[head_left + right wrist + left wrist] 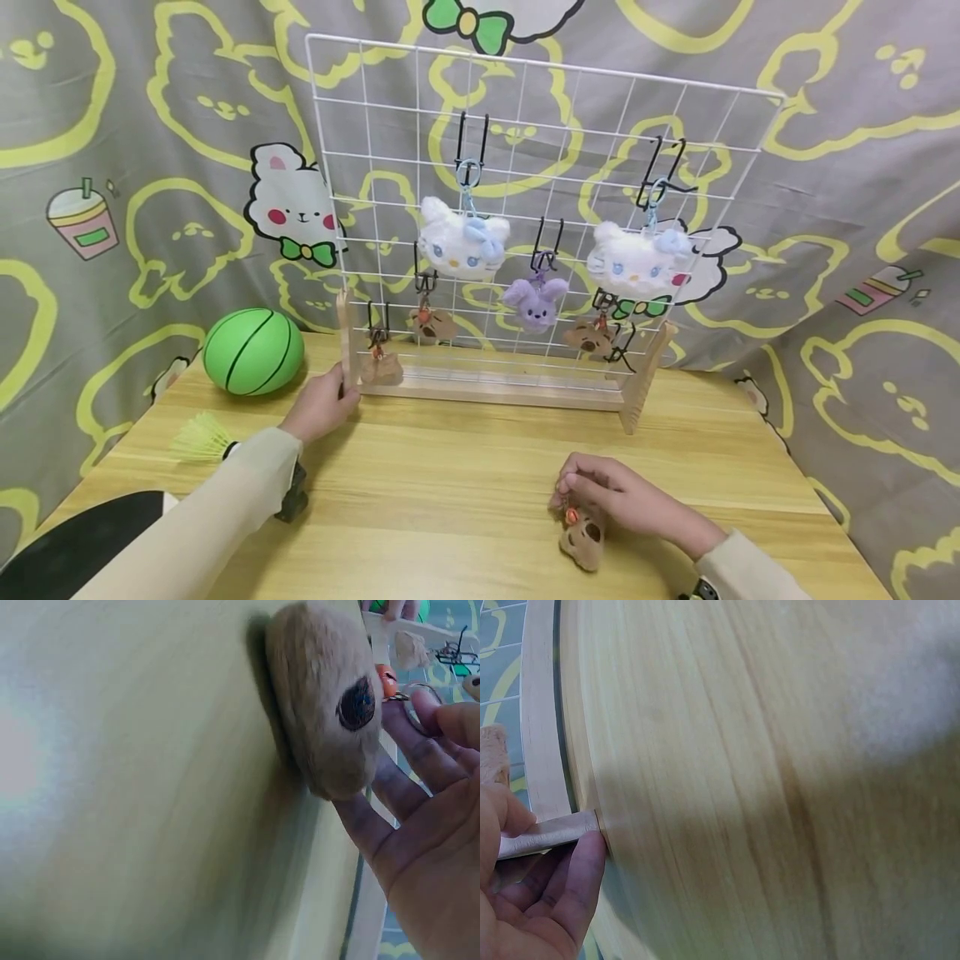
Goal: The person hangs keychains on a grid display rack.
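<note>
My left hand (322, 406) grips the left wooden foot (346, 337) of a white wire grid rack (517, 158). In the left wrist view, thumb and fingers lie on either side of the foot's end (555, 831). Low over the table at the front right, my right hand (611, 497) holds a brown plush keychain (583, 543). Its metal ring (407, 714) is pinched between thumb and finger in the right wrist view. Beside the ring sits an orange bell (386, 681), and the plush body (322, 697) hangs below the fingers with its dark nose showing.
Black hooks on the grid carry two white cat plushes (461, 246) with blue bows, a purple plush (536, 304) and several brown plushes (382, 368). At the left are a green ball (253, 352), a yellow shuttlecock (201, 437) and a dark rounded object (90, 533). A patterned curtain (180, 125) hangs behind.
</note>
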### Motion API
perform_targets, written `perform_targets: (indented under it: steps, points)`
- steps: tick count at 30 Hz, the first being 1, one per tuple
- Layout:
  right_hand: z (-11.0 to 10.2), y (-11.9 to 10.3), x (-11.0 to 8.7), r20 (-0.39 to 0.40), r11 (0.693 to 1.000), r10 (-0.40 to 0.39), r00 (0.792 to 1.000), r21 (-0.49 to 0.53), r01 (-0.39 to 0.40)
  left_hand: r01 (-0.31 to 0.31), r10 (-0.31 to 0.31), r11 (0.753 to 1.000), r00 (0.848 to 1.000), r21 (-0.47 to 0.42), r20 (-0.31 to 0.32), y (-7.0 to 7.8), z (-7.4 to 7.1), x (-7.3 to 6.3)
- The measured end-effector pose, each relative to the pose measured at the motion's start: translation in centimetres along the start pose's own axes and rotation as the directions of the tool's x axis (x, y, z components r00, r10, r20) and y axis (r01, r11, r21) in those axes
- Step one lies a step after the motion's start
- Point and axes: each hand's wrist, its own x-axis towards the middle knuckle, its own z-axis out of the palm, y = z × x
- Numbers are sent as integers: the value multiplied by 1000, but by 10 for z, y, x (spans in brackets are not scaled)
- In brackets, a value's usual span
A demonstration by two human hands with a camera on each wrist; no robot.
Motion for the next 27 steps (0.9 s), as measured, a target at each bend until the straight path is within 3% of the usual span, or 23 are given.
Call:
perform_targets:
  steps: [6,15,20,23,27]
  points:
    - [-5,7,-10,-27,991,-2,1000,136,6,-3,3,1000,1000,4,-1,0,1,1]
    - [-15,1,-22,-174,985,118,978,146,-93,-4,4,1000,1000,2,-6,-2,1,0]
    - [-22,-3,-24,-283,987,129,951,125,-96,3,-3,1000,1000,-3,4,-1,0,-1]
    - [-27,-6,-25,-357,994,90,930,87,-64,-1,1,1000,1000,-11,11,0,0,-1]
    - [-35,-13,-24,-485,1000,18,874,14,-13,-7,7,1000,1000,-14,8,-1,0,0]
